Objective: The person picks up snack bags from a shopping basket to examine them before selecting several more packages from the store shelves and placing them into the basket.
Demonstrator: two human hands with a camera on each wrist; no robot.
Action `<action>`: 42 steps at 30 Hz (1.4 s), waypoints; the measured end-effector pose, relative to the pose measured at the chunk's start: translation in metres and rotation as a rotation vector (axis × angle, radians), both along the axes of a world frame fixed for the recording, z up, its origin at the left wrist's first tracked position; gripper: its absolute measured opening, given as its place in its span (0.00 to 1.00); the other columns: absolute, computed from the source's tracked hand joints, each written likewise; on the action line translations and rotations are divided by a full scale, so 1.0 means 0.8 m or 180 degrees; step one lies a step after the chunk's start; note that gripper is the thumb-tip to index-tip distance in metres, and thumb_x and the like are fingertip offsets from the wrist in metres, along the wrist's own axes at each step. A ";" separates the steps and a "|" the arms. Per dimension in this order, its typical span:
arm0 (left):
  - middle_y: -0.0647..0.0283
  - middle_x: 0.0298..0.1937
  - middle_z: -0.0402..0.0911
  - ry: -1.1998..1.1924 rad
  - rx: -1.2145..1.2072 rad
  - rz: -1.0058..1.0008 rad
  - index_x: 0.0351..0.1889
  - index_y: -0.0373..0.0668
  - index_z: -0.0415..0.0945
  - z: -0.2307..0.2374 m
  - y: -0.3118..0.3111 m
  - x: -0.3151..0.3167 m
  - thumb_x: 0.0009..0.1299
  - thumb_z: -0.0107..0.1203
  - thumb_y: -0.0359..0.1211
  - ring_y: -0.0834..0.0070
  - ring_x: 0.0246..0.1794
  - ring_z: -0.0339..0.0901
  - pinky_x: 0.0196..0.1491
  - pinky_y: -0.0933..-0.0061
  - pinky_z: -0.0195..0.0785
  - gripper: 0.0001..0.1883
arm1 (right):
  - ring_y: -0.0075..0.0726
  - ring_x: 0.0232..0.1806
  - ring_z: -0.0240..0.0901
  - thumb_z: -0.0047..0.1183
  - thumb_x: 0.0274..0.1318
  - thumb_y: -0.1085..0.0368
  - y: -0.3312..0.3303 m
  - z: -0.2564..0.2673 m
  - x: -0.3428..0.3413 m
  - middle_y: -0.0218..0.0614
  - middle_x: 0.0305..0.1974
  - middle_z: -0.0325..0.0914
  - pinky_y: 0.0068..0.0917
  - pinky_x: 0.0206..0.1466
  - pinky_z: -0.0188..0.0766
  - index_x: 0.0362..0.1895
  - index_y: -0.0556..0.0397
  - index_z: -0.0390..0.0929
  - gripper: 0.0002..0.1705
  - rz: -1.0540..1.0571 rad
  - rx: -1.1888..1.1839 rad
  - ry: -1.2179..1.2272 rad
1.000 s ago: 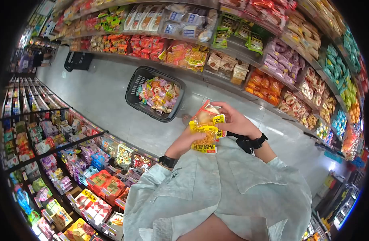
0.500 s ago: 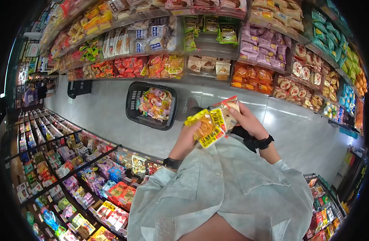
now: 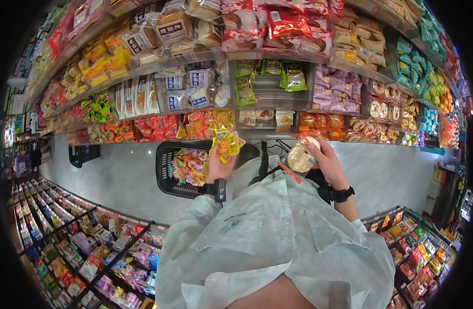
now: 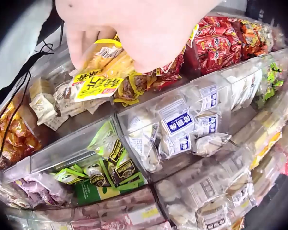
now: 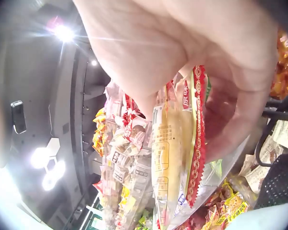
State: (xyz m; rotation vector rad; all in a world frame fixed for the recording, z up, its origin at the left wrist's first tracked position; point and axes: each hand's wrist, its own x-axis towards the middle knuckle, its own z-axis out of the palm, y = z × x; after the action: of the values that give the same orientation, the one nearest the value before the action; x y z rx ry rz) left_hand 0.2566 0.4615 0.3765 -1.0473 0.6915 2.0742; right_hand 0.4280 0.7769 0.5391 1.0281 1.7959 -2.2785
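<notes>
1. My left hand (image 3: 220, 168) pinches yellow packaging (image 3: 227, 146); whether one pack or several, I cannot tell.
2. My right hand (image 3: 327, 160), thumb and fingers narrowed, grips a clear pack (image 3: 301, 156) with red ends and something round and pale inside, well apart from the yellow.
3. Near my left hand, the basket (image 3: 165, 170) sits on the floor (image 3: 136, 190), holding mixed snacks (image 3: 188, 166).
4. Ahead, packed snacks fill the shelf (image 3: 270, 55).

The tiered shelf (image 3: 272, 96) carries wrapped snacks (image 3: 288, 23) in clear-walled compartments, among them green packets (image 3: 295, 78), purple packets (image 3: 335, 90) and orange packets (image 3: 321, 123), while the grey floor (image 3: 396, 167) below supports a black basket (image 3: 165, 167) and, farther left, a second dark container (image 3: 84, 155).
</notes>
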 end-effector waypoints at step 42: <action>0.58 0.62 0.82 0.2541 0.0270 -0.4476 0.75 0.36 0.64 0.159 0.245 0.199 0.85 0.52 0.36 0.74 0.57 0.83 0.52 0.72 0.80 0.24 | 0.30 0.58 0.80 0.59 0.75 0.66 0.026 0.001 0.249 0.40 0.61 0.81 0.31 0.59 0.83 0.78 0.54 0.61 0.33 -0.0817 -0.0337 0.0794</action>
State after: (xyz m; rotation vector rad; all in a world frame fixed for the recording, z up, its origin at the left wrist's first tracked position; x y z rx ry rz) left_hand 0.4160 0.6571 0.5035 0.4249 1.2043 1.0983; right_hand 0.6273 0.7975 0.5401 1.0510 1.6855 -2.7321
